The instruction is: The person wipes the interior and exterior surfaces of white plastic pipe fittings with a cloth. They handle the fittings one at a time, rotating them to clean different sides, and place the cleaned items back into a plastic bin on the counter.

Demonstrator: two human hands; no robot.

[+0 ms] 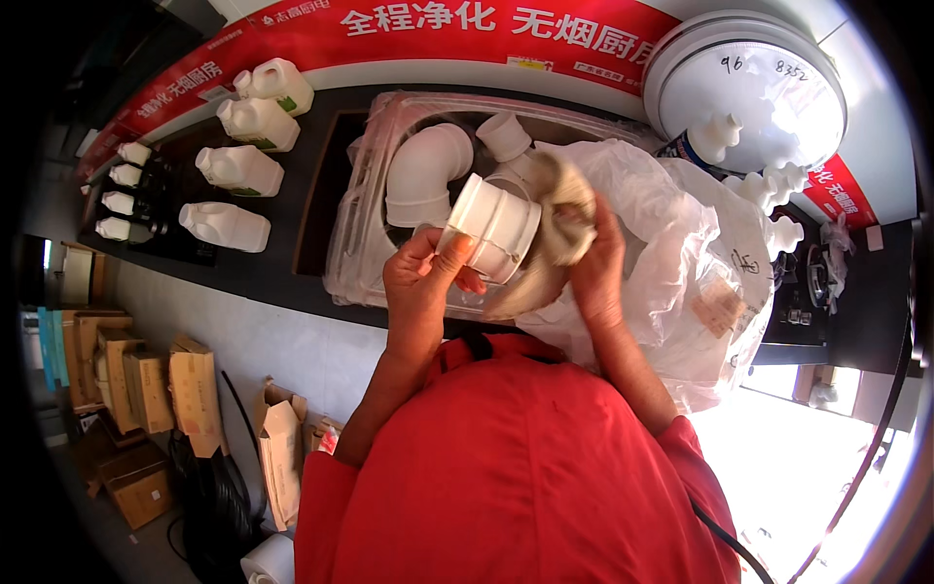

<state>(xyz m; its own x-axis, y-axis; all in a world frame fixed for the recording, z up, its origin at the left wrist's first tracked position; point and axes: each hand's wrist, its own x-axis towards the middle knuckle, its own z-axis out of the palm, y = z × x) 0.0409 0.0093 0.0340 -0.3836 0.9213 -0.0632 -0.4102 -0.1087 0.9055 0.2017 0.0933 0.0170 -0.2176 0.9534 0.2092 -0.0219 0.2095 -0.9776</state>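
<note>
My left hand (pixel 425 273) grips a short white plastic pipe coupling (pixel 493 229) by its near end, the thumb on its outer wall. In my right hand (pixel 598 258) is a crumpled beige cloth (pixel 564 219), pressed near the coupling's right end. Its fingers are partly hidden behind the cloth. Just beyond the coupling, a white elbow pipe (pixel 418 180) and another white pipe fitting (pixel 504 136) lie in a plastic-wrapped sink basin (pixel 342 248). Beside my right hand spreads a large white plastic bag (pixel 671 224).
White jugs (pixel 233 226) stand on the dark counter (pixel 292 127) at left. Round white discs (pixel 749 92) lean on the wall at far right, near white bottles (pixel 715 136). Cardboard boxes (pixel 195 389) and a black bag (pixel 209 506) are on the floor at lower left.
</note>
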